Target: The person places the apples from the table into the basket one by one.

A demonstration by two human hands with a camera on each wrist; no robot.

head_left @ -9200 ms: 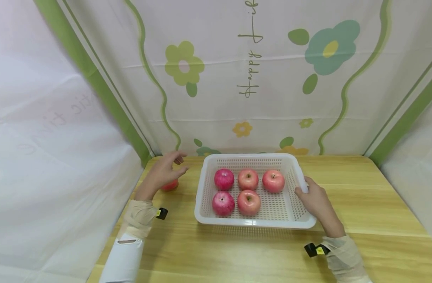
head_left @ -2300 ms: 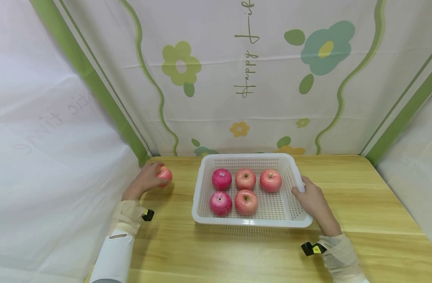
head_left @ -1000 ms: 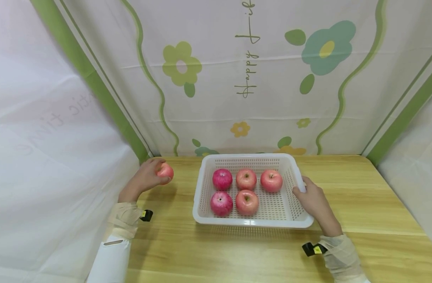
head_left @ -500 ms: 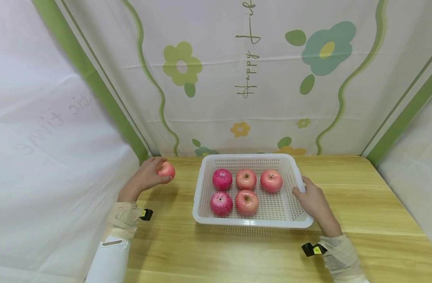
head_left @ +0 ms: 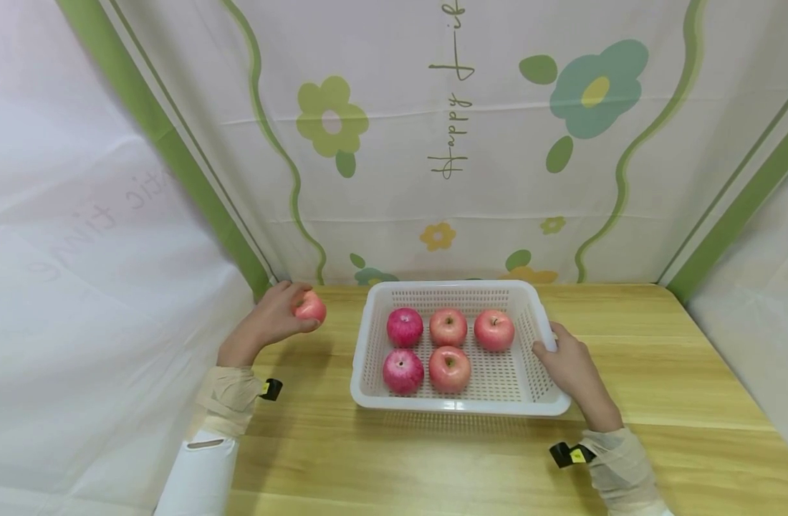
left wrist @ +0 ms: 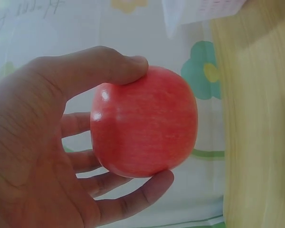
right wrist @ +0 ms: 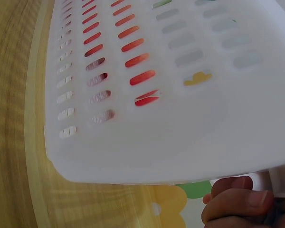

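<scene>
A pinkish-red apple (head_left: 311, 307) is held above the left part of the table by my left hand (head_left: 279, 315). In the left wrist view the thumb lies on one side of the apple (left wrist: 147, 123) and the fingers curl round the other. My right hand (head_left: 573, 365) grips the right rim of a white plastic basket (head_left: 455, 406), thumb over the edge. Several apples sit in the basket: two deep magenta ones at its left, such as the front-left apple (head_left: 403, 371), and three pinker ones beside them. In the right wrist view the curled fingers (right wrist: 237, 202) show below the basket's rim.
The wooden table (head_left: 394, 466) carries the basket near its back edge. A white curtain (head_left: 394, 143) printed with flowers hangs right behind, and more white cloth (head_left: 97, 287) walls in the left side. Bare wood lies between the left hand and the basket.
Earlier the left hand hovered over the apple on the table; it then took hold of it and lifted it, moving slightly right just now. The right hand and basket have stayed put.
</scene>
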